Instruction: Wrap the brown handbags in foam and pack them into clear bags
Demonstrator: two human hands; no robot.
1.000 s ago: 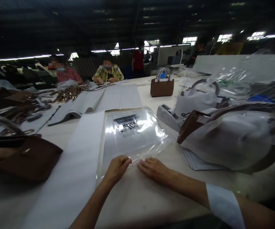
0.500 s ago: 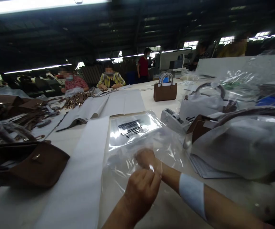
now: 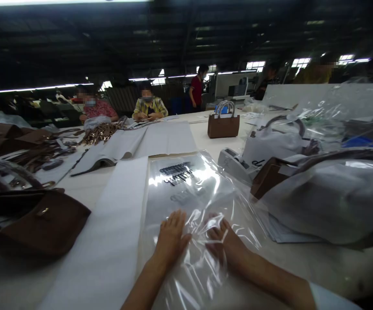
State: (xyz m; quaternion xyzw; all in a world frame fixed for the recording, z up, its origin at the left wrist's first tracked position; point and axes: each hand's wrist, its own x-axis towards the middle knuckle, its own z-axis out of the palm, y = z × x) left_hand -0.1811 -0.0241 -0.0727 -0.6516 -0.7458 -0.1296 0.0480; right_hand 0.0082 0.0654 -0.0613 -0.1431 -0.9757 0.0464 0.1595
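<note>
A clear plastic bag (image 3: 202, 196) with black printed lettering lies on the bench in front of me, over a stack of sheets. Flat on its left half rests my left hand (image 3: 171, 236), open, fingers stretched forward and thumb out to the side. My right hand (image 3: 222, 241) is at the bag's right half with its fingers bent into the film. Creases run out from those fingertips, which glare and plastic partly cover. A long white sheet (image 3: 109, 232) lies along the bag's left side.
Left stands an open brown handbag (image 3: 44, 221); right are a wrapped handbag (image 3: 328, 202) and a tape dispenser (image 3: 233, 161). Another brown handbag (image 3: 223, 125) stands farther back. Straps with metal clips (image 3: 101, 132) lie left. Co-workers (image 3: 149, 105) are across the bench.
My left hand has opened from a pinch on the film and now lies flat on the bag. My right hand has drawn back toward me and right. The film now lies flatter.
</note>
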